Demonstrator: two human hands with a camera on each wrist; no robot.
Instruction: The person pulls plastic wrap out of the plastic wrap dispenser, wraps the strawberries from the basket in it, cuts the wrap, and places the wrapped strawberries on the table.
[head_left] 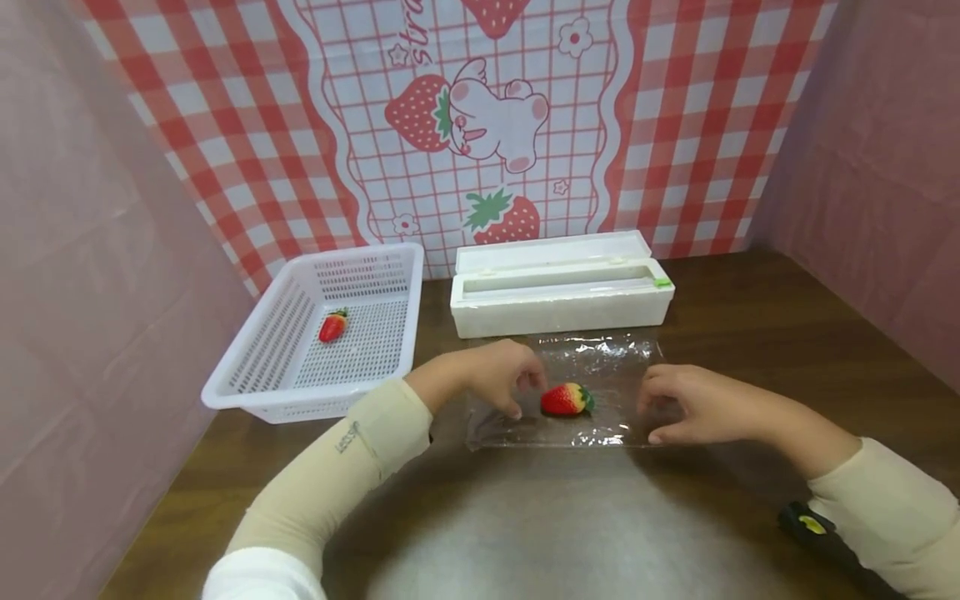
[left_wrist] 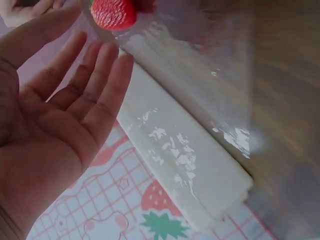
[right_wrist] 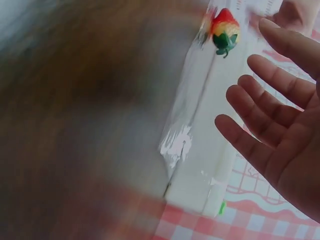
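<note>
Head view: a red strawberry [head_left: 562, 401] lies on clear plastic film [head_left: 600, 363] between the left hand [head_left: 501, 375] and the right hand [head_left: 696, 405], both loose-fingered and holding nothing; a white box [head_left: 562, 314] stands just behind

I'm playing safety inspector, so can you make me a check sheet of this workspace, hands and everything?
Surface: brown, wood-look table, pale shine nearest the person.
Job's things: red strawberry lying on clear film; second strawberry in white basket; white box behind the film, lid up.
Clutter: dark item with a yellow mark by the right sleeve; cannot tell what.
Left hand: left of the red strawberry, holding nothing.
Right hand: at the film's right edge, fingers loose, holding nothing.
Cables: nothing seen.
Surroundings: strawberry-print cloth behind, pink sheets at both sides.
</note>
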